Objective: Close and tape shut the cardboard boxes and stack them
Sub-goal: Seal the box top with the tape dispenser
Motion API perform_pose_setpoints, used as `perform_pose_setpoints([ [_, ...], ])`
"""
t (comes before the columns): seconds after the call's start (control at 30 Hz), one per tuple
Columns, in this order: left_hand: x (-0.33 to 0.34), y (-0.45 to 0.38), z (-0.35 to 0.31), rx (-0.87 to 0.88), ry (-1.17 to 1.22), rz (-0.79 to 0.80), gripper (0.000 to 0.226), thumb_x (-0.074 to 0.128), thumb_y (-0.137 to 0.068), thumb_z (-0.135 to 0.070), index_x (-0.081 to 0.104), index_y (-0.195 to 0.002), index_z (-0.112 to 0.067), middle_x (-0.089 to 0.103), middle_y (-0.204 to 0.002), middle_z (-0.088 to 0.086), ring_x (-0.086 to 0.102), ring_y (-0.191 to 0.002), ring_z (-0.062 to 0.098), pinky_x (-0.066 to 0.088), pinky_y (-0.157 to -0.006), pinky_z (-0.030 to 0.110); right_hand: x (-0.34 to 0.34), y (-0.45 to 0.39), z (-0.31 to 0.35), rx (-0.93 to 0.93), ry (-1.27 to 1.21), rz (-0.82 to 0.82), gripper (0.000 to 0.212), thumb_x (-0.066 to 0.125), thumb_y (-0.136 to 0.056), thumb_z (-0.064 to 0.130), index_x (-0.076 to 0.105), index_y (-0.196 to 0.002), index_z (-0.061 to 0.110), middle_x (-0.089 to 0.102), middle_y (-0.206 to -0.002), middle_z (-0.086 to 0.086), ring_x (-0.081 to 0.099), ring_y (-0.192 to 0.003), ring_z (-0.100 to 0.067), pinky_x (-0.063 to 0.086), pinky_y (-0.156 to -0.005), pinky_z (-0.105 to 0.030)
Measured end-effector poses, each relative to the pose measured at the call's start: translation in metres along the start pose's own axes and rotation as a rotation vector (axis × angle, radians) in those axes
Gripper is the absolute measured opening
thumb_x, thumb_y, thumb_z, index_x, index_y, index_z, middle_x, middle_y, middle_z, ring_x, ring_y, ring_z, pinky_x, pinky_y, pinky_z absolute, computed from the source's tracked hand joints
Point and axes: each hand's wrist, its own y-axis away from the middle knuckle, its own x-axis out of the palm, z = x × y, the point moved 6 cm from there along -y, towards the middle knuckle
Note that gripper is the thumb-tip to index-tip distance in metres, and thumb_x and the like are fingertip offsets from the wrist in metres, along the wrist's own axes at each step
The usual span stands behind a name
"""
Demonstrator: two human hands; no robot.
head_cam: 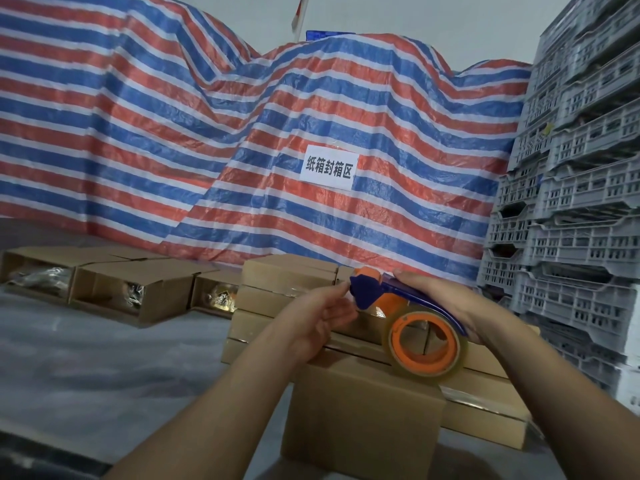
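Right hand (446, 299): wrapped round the handle of the dispenser (388, 296), which is held tilted with its cutter end toward 10 o'clock, judged so that the tape end can be reached
Left hand (322, 320): fingertips are pinched at the cutter end, seemingly on the loose tape end; the tape itself is too clear to be made out there
Roll (424, 342): clear tape on an orange core, hung below the handle at 4 o'clock of the left hand
Near box (363, 414): set at 6 o'clock under both hands, flaps appear folded down; no tape can be made out on it, so taping is judged to be the step in hand
Stack (287, 296): closed boxes piled at 12 o'clock just behind the near box, kept close for short lifts
Open boxes (131, 292): laid in a row at 9 o'clock, well apart, contents visible, not yet closed
Tarp (242, 133): striped sheet with a paper sign (329, 167) hung behind
Crates (571, 202): grey, stacked at 3 o'clock
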Motion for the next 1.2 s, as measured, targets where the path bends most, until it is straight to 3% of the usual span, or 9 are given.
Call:
perform_pose_setpoints([
  [0.13, 0.004, -0.001, 0.003, -0.012, -0.124, 0.038, 0.022, 0.06, -0.093, -0.02, 0.067, -0.113, -0.012, 0.076, -0.101, 0.005, 0.072, -0.094, 0.016, 0.038, -0.085, 0.024, 0.001, 0.001, 0.0, -0.01, -0.014, -0.01, 0.075, 0.071, -0.065, 0.067, 0.062, -0.117, 0.014, 0.076, -0.1, -0.016, 0.072, -0.093, -0.034, 0.05, -0.103, -0.054],
  [0.27, 0.004, -0.001, 0.004, -0.043, -0.121, 0.033, 0.018, 0.06, -0.093, -0.013, 0.067, -0.109, -0.011, 0.076, -0.097, 0.002, 0.073, -0.088, 0.012, 0.039, -0.073, 0.022, 0.0, 0.002, 0.001, -0.017, -0.024, -0.032, 0.071, 0.07, -0.066, 0.065, 0.061, -0.116, 0.015, 0.076, -0.099, -0.016, 0.071, -0.099, -0.038, 0.049, -0.103, -0.056],
  [0.4, 0.001, -0.001, 0.004, -0.054, -0.111, -0.016, 0.021, 0.059, -0.093, -0.013, 0.066, -0.112, -0.009, 0.076, -0.099, 0.004, 0.072, -0.089, 0.013, 0.028, -0.108, 0.035, 0.001, 0.001, 0.003, -0.002, -0.035, -0.013, 0.068, 0.07, -0.07, 0.063, 0.062, -0.115, 0.013, 0.076, -0.1, -0.017, 0.07, -0.099, -0.039, 0.049, -0.104, -0.054],
  [0.47, 0.001, 0.0, 0.004, -0.06, -0.092, -0.046, 0.017, 0.058, -0.093, -0.01, 0.066, -0.108, -0.01, 0.076, -0.096, 0.003, 0.071, -0.087, 0.011, 0.024, -0.112, 0.038, 0.004, 0.0, 0.004, 0.014, -0.039, 0.004, 0.058, 0.068, -0.08, 0.059, 0.063, -0.113, 0.011, 0.076, -0.098, -0.017, 0.071, -0.09, -0.034, 0.05, -0.104, -0.051],
  [0.63, -0.007, -0.002, 0.009, -0.09, -0.115, -0.162, 0.013, 0.054, -0.092, -0.002, 0.064, -0.099, -0.006, 0.072, -0.088, 0.007, 0.06, -0.067, 0.01, 0.041, -0.086, 0.032, 0.008, -0.007, 0.011, 0.09, -0.011, 0.072, 0.044, 0.061, -0.093, 0.049, 0.061, -0.113, 0.01, 0.076, -0.084, -0.012, 0.071, -0.063, -0.018, 0.058, -0.065, -0.026],
  [0.73, -0.012, -0.007, 0.011, -0.091, -0.153, -0.297, 0.024, 0.056, -0.086, 0.0, 0.06, -0.109, -0.003, 0.067, -0.081, 0.009, 0.043, -0.061, 0.012, 0.036, -0.06, 0.025, 0.005, -0.008, 0.013, 0.099, 0.079, 0.102, 0.049, 0.06, -0.093, 0.052, 0.059, -0.118, 0.009, 0.076, -0.087, -0.012, 0.07, -0.065, -0.018, 0.056, -0.064, -0.025],
  [0.93, -0.021, -0.011, 0.015, -0.061, 0.01, -0.503, 0.031, 0.047, -0.085, 0.003, 0.052, -0.114, -0.007, 0.058, -0.088, 0.011, 0.053, -0.072, 0.02, 0.05, -0.065, 0.032, 0.003, -0.006, 0.011, 0.119, 0.056, 0.203, 0.064, 0.069, -0.077, 0.051, 0.056, -0.122, 0.006, 0.073, -0.085, -0.013, 0.068, -0.063, -0.019, 0.055, -0.061, -0.026],
  [1.1, -0.026, -0.001, 0.018, 0.004, 0.189, -0.586, 0.032, 0.042, -0.093, -0.001, 0.045, -0.124, -0.007, 0.059, -0.104, 0.014, 0.063, -0.087, 0.024, 0.057, -0.083, 0.038, -0.011, -0.001, 0.003, 0.171, 0.081, 0.191, 0.054, 0.063, -0.091, 0.045, 0.053, -0.124, 0.003, 0.069, -0.077, -0.012, 0.064, -0.056, -0.018, 0.052, -0.051, -0.023],
  [1.2, -0.028, 0.0, 0.016, -0.007, 0.128, -0.593, 0.032, 0.044, -0.094, -0.002, 0.048, -0.125, -0.005, 0.061, -0.106, 0.016, 0.066, -0.087, 0.024, 0.058, -0.071, 0.031, -0.01, -0.001, 0.005, 0.117, 0.217, 0.168, 0.046, 0.058, -0.096, 0.048, 0.059, -0.119, 0.008, 0.07, -0.075, -0.007, 0.065, -0.057, -0.014, 0.05, -0.056, -0.022],
])
